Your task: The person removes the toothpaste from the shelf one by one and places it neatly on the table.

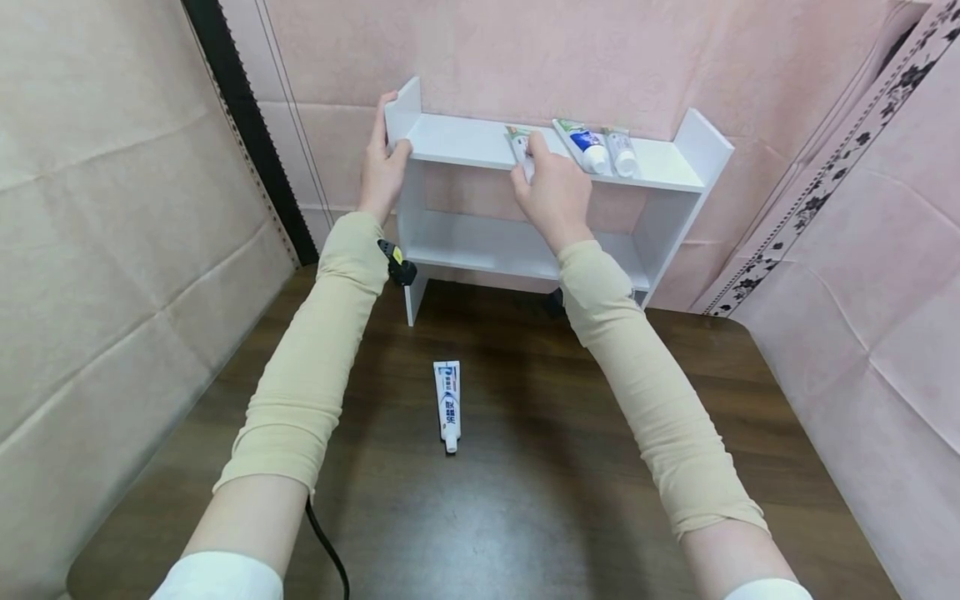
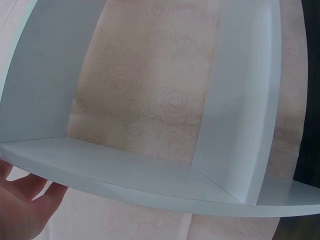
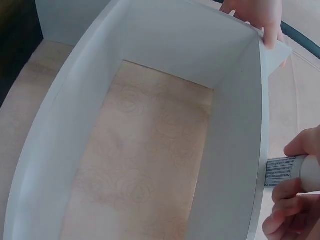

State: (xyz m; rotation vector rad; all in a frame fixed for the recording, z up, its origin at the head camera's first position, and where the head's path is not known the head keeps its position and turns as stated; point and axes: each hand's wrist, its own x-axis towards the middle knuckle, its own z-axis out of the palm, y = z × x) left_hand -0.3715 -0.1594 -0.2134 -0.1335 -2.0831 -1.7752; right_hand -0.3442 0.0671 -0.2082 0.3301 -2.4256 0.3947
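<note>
A white two-tier shelf (image 1: 468, 140) stands at the back of the table. My left hand (image 1: 381, 175) grips its left side panel near the top; the left wrist view shows curled fingers (image 2: 47, 195) at the panel's edge. On the upper board, my right hand (image 1: 557, 196) pinches a toothpaste tube (image 1: 518, 138) near its white cap, and the right wrist view shows printed text on this tube (image 3: 280, 172). Right of that hand lie a blue-and-green toothpaste tube (image 1: 585, 142) and a paler toothpaste tube (image 1: 619, 152), caps toward me.
Another white toothpaste tube (image 1: 447, 400) with blue lettering lies on the brown wooden table (image 1: 480, 525), cap toward me. Pink patterned cloth (image 1: 570, 58) hangs behind the shelf and along both sides. A black cable (image 1: 327, 546) runs beneath my left forearm.
</note>
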